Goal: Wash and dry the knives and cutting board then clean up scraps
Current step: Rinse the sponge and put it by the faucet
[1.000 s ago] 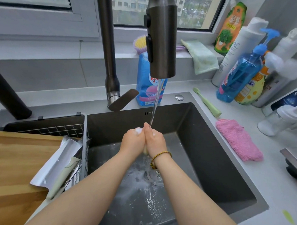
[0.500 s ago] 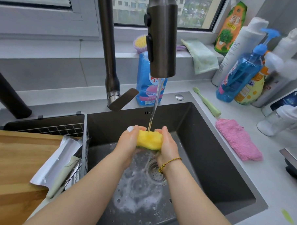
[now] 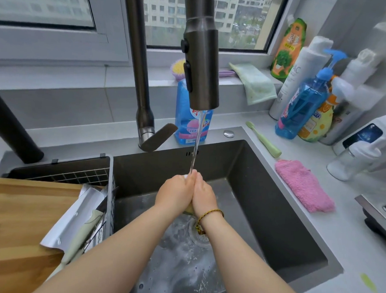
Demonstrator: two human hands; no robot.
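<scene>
White tube [image 3: 300,70]: letters "AC"; rest illegible.

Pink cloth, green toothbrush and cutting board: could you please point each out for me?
pink cloth [image 3: 303,186]: head view, its middle.
green toothbrush [image 3: 264,139]: head view, mid-handle.
cutting board [image 3: 18,216]: head view, bare top face.

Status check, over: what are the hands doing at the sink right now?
Left hand and right hand pressed together under running water, squeezing yellow sponge. Cutting board and cleaver parked left. Nothing blocking.
</scene>
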